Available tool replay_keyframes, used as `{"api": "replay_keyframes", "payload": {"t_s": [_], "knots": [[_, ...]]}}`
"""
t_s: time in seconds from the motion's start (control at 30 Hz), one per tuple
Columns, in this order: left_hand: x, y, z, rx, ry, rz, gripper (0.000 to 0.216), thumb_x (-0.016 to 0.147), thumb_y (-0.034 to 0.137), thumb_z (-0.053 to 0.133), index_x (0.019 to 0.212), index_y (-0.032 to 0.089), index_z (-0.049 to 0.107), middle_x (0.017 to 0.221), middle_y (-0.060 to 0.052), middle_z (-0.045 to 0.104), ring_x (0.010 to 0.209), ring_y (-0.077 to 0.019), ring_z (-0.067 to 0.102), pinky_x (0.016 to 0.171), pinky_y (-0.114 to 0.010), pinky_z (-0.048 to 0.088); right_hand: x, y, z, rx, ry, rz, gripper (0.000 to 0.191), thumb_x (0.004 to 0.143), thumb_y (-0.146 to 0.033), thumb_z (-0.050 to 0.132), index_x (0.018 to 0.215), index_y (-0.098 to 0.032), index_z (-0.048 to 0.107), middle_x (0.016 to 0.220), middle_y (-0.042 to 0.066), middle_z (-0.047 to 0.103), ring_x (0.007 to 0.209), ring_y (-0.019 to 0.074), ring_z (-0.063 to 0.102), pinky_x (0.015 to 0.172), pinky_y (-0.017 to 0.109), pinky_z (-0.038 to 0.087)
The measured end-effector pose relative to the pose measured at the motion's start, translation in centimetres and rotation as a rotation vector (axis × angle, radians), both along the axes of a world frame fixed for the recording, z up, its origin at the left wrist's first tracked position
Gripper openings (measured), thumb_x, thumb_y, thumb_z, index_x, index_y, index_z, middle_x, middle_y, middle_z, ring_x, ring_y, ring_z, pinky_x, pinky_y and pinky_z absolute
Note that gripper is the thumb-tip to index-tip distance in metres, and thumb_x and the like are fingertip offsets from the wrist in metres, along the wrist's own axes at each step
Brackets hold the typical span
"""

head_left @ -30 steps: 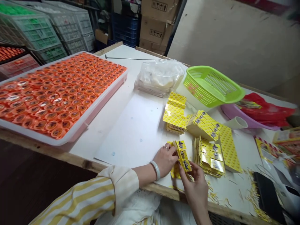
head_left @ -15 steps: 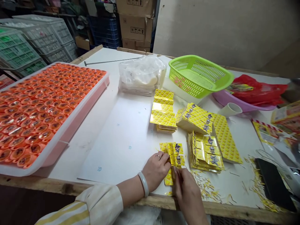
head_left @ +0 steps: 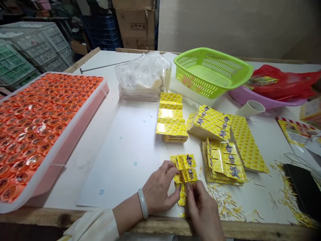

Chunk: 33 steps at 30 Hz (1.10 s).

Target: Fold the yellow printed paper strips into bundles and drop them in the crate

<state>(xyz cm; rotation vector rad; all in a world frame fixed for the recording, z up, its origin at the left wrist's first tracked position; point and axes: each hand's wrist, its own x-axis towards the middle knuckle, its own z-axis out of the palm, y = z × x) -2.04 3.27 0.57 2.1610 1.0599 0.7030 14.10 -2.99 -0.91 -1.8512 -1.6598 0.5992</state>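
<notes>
My left hand (head_left: 160,187) and my right hand (head_left: 203,209) both pinch a small yellow printed card blank (head_left: 185,170) at the near edge of the white table (head_left: 120,147). The blank is partly folded, and its lower end is hidden between my fingers. Just right of it lies a stack of the same yellow blanks (head_left: 224,164). Behind are a second stack (head_left: 172,122) and a slanting pile (head_left: 213,124). A pale bangle sits on my left wrist.
A pink tray (head_left: 72,134) full of orange round caps fills the left side. At the back stand a clear plastic bag (head_left: 142,78), a green basket (head_left: 213,72), a purple basin with a red bag (head_left: 283,85) and a white cup (head_left: 250,108). Yellow paper trimmings litter the near right edge.
The view has swung left and down. My hands have kept hold of the blank and folded it smaller, and it now lies lower against the table.
</notes>
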Motion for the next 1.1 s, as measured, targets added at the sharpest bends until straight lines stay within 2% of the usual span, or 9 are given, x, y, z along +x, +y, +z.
{"api": "replay_keyframes", "payload": {"t_s": [0.07, 0.13, 0.27, 0.6, 0.7, 0.8, 0.9, 1.0, 1.1], "knots": [[-0.3, 0.6, 0.6, -0.059, -0.041, -0.010, 0.048, 0.077, 0.025, 0.057, 0.123, 0.019, 0.042, 0.131, -0.013, 0.033, 0.094, -0.0181, 0.055, 0.083, -0.035, 0.052, -0.2, 0.0, -0.2, -0.006, 0.022, -0.001, 0.020, 0.091, -0.035, 0.042, 0.074, -0.024, 0.045, 0.065, -0.001, 0.057, 0.057, 0.0152, 0.055, 0.052, 0.024, 0.040], [-0.1, 1.2, 0.8, -0.069, 0.010, -0.013, 0.041, 0.082, 0.027, 0.054, 0.122, 0.021, 0.046, 0.138, -0.012, 0.025, 0.093, -0.0175, 0.056, 0.088, -0.038, 0.050, -0.3, 0.1, -0.3, 0.004, 0.031, 0.003, 0.020, 0.091, -0.034, 0.042, 0.074, -0.024, 0.044, 0.064, -0.001, 0.057, 0.057, 0.0150, 0.056, 0.052, 0.024, 0.040], [0.9, 2.1, 0.8, -0.012, 0.142, -0.026, 0.027, 0.087, 0.024, 0.048, 0.112, 0.020, 0.055, 0.137, -0.012, 0.033, 0.100, -0.0207, 0.056, 0.091, -0.040, 0.048, -0.5, 0.2, -0.2, 0.011, 0.039, -0.004, 0.018, 0.092, -0.034, 0.040, 0.078, -0.024, 0.044, 0.064, -0.001, 0.057, 0.055, 0.0150, 0.056, 0.050, 0.024, 0.039], [2.0, 2.6, 0.8, 0.083, 0.326, -0.076, 0.023, 0.086, 0.024, 0.047, 0.104, 0.019, 0.060, 0.133, -0.015, 0.041, 0.100, -0.0252, 0.055, 0.085, -0.044, 0.050, -0.8, 0.7, 0.6, 0.009, 0.041, -0.024, 0.010, 0.092, -0.031, 0.035, 0.091, -0.023, 0.042, 0.069, 0.003, 0.064, 0.057, 0.0176, 0.063, 0.046, 0.025, 0.044], [1.9, 2.9, 1.0, 0.042, 0.286, -0.065, 0.023, 0.085, 0.024, 0.048, 0.105, 0.018, 0.059, 0.133, -0.014, 0.043, 0.106, -0.0266, 0.053, 0.090, -0.045, 0.048, -0.8, 1.1, 0.9, 0.039, -0.028, 0.008, 0.011, 0.092, -0.027, 0.033, 0.086, -0.024, 0.041, 0.068, 0.003, 0.063, 0.055, 0.0178, 0.062, 0.045, 0.025, 0.043], [1.5, 3.6, 1.2, -0.063, 0.168, -0.021, 0.029, 0.087, 0.025, 0.047, 0.114, 0.018, 0.054, 0.130, -0.013, 0.045, 0.111, -0.0236, 0.052, 0.095, -0.041, 0.047, -0.6, 1.7, 1.5, -0.009, -0.065, 0.062, 0.012, 0.091, -0.024, 0.031, 0.084, -0.024, 0.041, 0.064, 0.002, 0.062, 0.049, 0.0171, 0.059, 0.041, 0.025, 0.037], [1.3, 4.4, 1.3, -0.083, 0.130, -0.058, 0.038, 0.090, 0.020, 0.041, 0.128, 0.021, 0.046, 0.133, -0.012, 0.041, 0.108, -0.0201, 0.054, 0.093, -0.038, 0.048, -0.4, 2.3, 2.0, -0.079, -0.090, 0.101, 0.014, 0.090, -0.022, 0.029, 0.087, -0.022, 0.043, 0.062, 0.002, 0.062, 0.046, 0.0173, 0.057, 0.040, 0.025, 0.034], [1.4, 5.1, 1.1, -0.009, 0.209, -0.163, 0.039, 0.088, 0.015, 0.042, 0.124, 0.026, 0.053, 0.141, -0.011, 0.034, 0.115, -0.0237, 0.051, 0.095, -0.043, 0.046, -0.5, 2.6, 2.1, -0.116, -0.117, 0.110, 0.017, 0.089, -0.021, 0.029, 0.090, -0.020, 0.045, 0.062, 0.004, 0.062, 0.050, 0.0182, 0.059, 0.042, 0.025, 0.036], [1.5, 5.3, 1.2, 0.005, 0.292, -0.196, 0.039, 0.086, 0.015, 0.045, 0.122, 0.025, 0.057, 0.146, -0.011, 0.031, 0.125, -0.0273, 0.042, 0.100, -0.047, 0.042, -0.7, 2.6, 1.9, -0.116, -0.116, 0.096, 0.019, 0.090, -0.022, 0.028, 0.093, -0.019, 0.047, 0.066, 0.006, 0.064, 0.055, 0.0191, 0.061, 0.043, 0.025, 0.039]]}}
